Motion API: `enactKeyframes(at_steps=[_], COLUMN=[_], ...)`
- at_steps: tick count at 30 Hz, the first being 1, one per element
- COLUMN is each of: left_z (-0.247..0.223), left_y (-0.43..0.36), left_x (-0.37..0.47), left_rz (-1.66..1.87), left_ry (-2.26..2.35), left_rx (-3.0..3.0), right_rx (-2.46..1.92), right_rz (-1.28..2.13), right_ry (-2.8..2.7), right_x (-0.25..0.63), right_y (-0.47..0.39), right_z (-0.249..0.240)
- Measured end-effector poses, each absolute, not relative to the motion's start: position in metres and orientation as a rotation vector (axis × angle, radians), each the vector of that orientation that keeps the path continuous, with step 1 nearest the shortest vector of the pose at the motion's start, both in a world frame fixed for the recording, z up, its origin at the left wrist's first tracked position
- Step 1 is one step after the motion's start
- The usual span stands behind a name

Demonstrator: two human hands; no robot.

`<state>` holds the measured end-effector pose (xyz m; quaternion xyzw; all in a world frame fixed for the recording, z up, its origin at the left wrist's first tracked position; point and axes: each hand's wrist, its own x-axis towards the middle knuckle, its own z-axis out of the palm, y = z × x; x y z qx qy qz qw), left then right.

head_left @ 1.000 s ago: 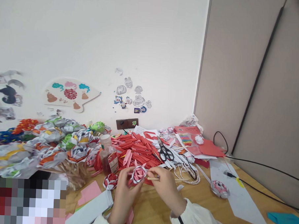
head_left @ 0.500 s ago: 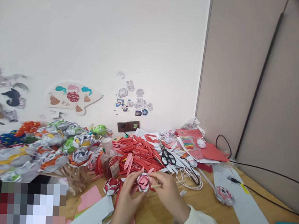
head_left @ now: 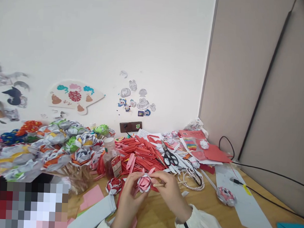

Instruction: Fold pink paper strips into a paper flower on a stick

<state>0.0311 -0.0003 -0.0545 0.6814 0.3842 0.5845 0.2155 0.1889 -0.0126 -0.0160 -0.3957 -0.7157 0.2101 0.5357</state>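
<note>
Between my two hands sits a pink and white folded paper flower (head_left: 144, 183), its face turned toward me. My left hand (head_left: 131, 191) is closed around its left side and underside. A thin wooden stick (head_left: 159, 185) is pinched in my right hand (head_left: 168, 188), whose fingertips reach the flower's right edge. Pink paper points stick up behind the bloom. Just left of my left hand lies a red and white paper flower (head_left: 114, 185). Beyond my hands spreads a heap of folded red paper strips (head_left: 140, 152).
Black scissors (head_left: 170, 157) rest on the strips, beside a glue bottle (head_left: 111, 159). A bunch of paper flowers (head_left: 62, 143) stands at left. White paper stacks (head_left: 94, 216), pearl strings (head_left: 199, 186), a pink-white flower (head_left: 226, 196) and a black cable (head_left: 266, 199) lie around.
The flower and both hands have shifted very slightly left and up in view. My grip on flower and stick looks the same.
</note>
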Motion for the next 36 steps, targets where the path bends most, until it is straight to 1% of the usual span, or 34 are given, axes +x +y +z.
enactKeyframes(at_steps=[3,10,14,26,36], left_z=[-0.054,-0.050,-0.049,-0.046,-0.047], left_y=[-0.001,-0.004,-0.005,-0.008,-0.006], left_x=[0.032,0.033,0.034,0.034,0.033], left_rz=[1.622,1.686,1.717,1.686,1.677], left_ry=[1.063,1.181,1.235,1.288,1.250], left_rx=[1.880,2.032,2.123,2.203,2.183], right_rx=[-0.932,-1.112,-1.132,-1.165,-1.196], right_rz=[0.414,-0.016,-0.141,-0.325,-0.241], right_ry=[-1.724,-1.687,-1.696,-1.848,-1.836], right_x=[0.187,0.179,0.178,0.178,0.182], right_y=[-0.014,-0.017,-0.017,-0.017,-0.018], right_z=[-0.017,-0.030,-0.030,-0.032,-0.027])
